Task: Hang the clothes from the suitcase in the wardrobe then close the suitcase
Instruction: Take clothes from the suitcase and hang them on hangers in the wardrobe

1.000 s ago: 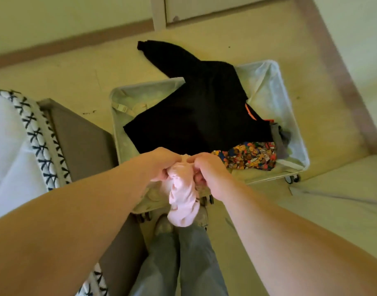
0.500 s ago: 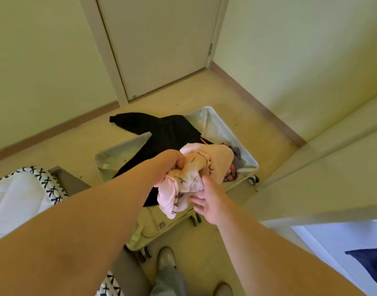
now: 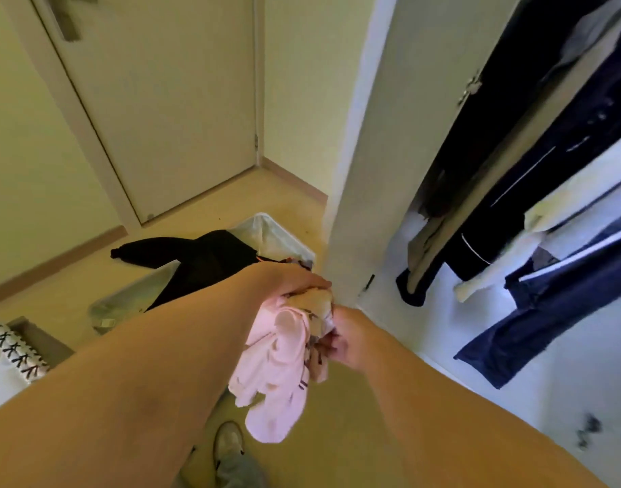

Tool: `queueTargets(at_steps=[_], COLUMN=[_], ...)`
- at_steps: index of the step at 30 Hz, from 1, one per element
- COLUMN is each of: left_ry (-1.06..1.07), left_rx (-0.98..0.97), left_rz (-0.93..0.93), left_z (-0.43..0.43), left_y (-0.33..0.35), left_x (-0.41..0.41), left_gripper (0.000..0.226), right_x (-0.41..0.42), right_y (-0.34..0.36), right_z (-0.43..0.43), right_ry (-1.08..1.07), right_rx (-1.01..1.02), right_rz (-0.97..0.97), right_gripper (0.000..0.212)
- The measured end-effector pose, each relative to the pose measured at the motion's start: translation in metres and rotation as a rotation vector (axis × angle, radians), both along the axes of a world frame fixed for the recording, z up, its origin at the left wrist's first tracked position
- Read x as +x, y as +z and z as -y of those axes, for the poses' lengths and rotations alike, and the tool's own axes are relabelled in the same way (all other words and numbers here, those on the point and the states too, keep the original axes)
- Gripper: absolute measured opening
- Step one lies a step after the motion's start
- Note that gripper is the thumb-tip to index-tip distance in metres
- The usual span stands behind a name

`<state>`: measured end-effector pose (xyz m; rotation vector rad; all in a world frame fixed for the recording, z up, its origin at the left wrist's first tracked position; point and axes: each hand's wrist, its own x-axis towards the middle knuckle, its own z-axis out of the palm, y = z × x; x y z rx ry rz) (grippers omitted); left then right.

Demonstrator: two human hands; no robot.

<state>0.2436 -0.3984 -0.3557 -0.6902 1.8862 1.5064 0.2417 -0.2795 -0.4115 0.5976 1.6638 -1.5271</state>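
A pink garment (image 3: 281, 361) hangs bunched between both my hands at chest height. My left hand (image 3: 284, 280) grips its top from above, and my right hand (image 3: 344, 341) pinches the cloth from the right side. Behind my left arm the open suitcase (image 3: 267, 228) lies on the floor with a black garment (image 3: 203, 258) draped over it and out onto the floor. To the right the wardrobe (image 3: 365, 191) stands open, with dark blue clothes (image 3: 534, 294) and a white piece hanging inside.
A closed door (image 3: 161, 100) fills the far wall. A bed corner with a patterned cover (image 3: 9, 350) sits at the left edge. My shoe (image 3: 228, 442) is on the floor below the garment.
I have straightened and turned right with the pink garment. The suitcase has slid down and left in view, and the open wardrobe with its hanging clothes has come into sight.
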Motion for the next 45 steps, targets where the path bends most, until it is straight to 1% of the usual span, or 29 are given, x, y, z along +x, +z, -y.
queueTargets(at_steps=[2,3,5,9,12,14,16,17,19,20,22,24,25,26,28,29,31,33,35,36,38,39,41,43,45], left_ry=[-0.013,-0.034,-0.008,0.047,0.099,0.089,0.048,0.045,0.028,0.029,0.016,0.01,0.008,0.005,0.017,0.023,0.02,-0.03,-0.093,-0.151,-0.349,-0.462,-0.628,-0.682,-0.695], left_rx=[-0.018,-0.03,-0.015,0.042,0.138,0.192,0.211,0.213,0.238,0.253,0.276,0.293,0.292,0.298,0.306,0.301,0.321,0.32,0.294,0.278,0.178,0.112,0.029,-0.004,-0.032], left_rz=[-0.023,-0.046,-0.028,-0.068,-0.116,-0.139,-0.16,-0.177,-0.205,-0.216,-0.239,-0.253,-0.282,-0.306,-0.338,-0.354,-0.384,-0.43,-0.468,-0.492,-0.583,-0.636,-0.742,-0.798,-0.81], left_z=[-0.029,-0.054,-0.086,-0.151,-0.186,-0.208,-0.233,-0.239,-0.253,-0.258,-0.266,-0.275,-0.277,-0.279,-0.278,-0.277,-0.276,-0.278,-0.279,-0.28,-0.28,-0.281,-0.285,-0.293,-0.3], left_y=[0.004,0.007,0.007,0.016,0.026,0.034,0.05,0.054,0.067,0.071,0.079,0.094,0.101,0.107,0.119,0.123,0.133,0.14,0.143,0.143,0.142,0.141,0.14,0.138,0.13], left_x=[0.003,0.004,0.0,-0.005,-0.012,-0.018,-0.022,-0.026,-0.032,-0.037,-0.045,-0.051,-0.053,-0.056,-0.063,-0.068,-0.076,-0.085,-0.091,-0.091,-0.093,-0.094,-0.092,-0.092,-0.093], left_gripper=[0.028,0.027,0.024,0.02,0.014,0.014,0.014,0.015,0.024,0.025,0.018,0.019,0.016,0.019,0.031,0.033,0.028,0.022,0.027,0.03,0.046,0.055,0.067,0.074,0.079], right_x=[0.005,0.007,0.01,0.018,0.026,0.028,0.031,0.029,0.026,0.024,0.016,0.007,0.001,-0.005,-0.017,-0.021,-0.028,-0.034,-0.04,-0.042,-0.05,-0.053,-0.054,-0.054,-0.054], right_y=[0.002,0.006,0.019,0.046,0.068,0.079,0.096,0.102,0.119,0.128,0.145,0.164,0.172,0.178,0.189,0.193,0.197,0.202,0.206,0.207,0.207,0.208,0.206,0.202,0.197], right_z=[-0.03,-0.052,-0.087,-0.158,-0.197,-0.219,-0.237,-0.241,-0.254,-0.259,-0.272,-0.284,-0.287,-0.289,-0.287,-0.285,-0.282,-0.28,-0.28,-0.281,-0.287,-0.289,-0.295,-0.302,-0.307], right_ry=[-0.034,-0.081,-0.166,-0.275,-0.185,-0.157,-0.076,-0.002,0.102,0.15,0.274,0.364,0.376,0.371,0.326,0.3,0.237,0.154,0.028,-0.043,-0.161,-0.201,-0.261,-0.288,-0.343], right_rx=[0.02,0.029,0.019,-0.032,-0.094,-0.081,-0.006,0.06,0.183,0.235,0.35,0.495,0.552,0.592,0.611,0.617,0.65,0.662,0.642,0.616,0.549,0.526,0.47,0.402,0.348], right_rz=[0.004,-0.007,-0.033,-0.139,-0.305,-0.414,-0.512,-0.552,-0.615,-0.624,-0.582,-0.525,-0.51,-0.518,-0.556,-0.579,-0.647,-0.727,-0.78,-0.797,-0.809,-0.817,-0.837,-0.837,-0.811], right_gripper=[0.008,0.009,0.008,0.015,0.015,0.024,0.032,0.042,0.068,0.075,0.08,0.082,0.084,0.085,0.076,0.069,0.054,0.035,0.018,0.018,0.033,0.036,0.037,0.037,0.041])
